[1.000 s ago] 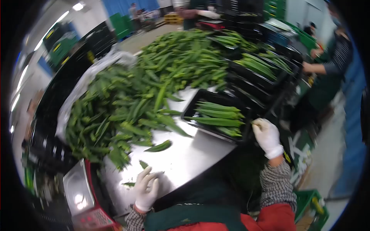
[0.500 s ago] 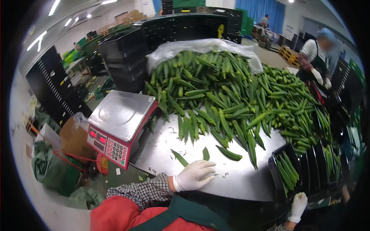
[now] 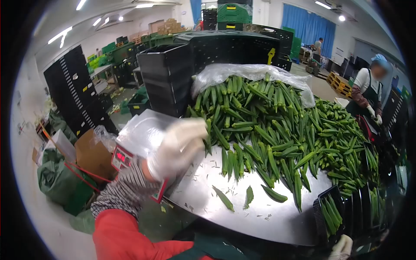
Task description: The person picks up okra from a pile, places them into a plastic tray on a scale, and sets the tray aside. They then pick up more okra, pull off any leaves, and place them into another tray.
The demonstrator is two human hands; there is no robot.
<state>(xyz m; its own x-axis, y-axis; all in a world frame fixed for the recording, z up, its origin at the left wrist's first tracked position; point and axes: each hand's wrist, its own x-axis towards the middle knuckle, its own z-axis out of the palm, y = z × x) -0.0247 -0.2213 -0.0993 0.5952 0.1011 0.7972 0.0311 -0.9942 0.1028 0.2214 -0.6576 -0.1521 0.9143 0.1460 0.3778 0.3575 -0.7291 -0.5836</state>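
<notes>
Okra (image 3: 279, 134) lies right of the left hand's (image 3: 175, 149) blurred fingers (image 3: 193, 130).

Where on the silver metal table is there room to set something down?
Crumbs aside, the table shows bare between the flat green leaf scrap and black plastic tray, and between the red electronic scale and thin green sliver. Heaped green okra pods crowd the back and right.

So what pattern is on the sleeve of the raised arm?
A fine black-and-white pattern on the left sleeve, seen best in the head view.
</notes>
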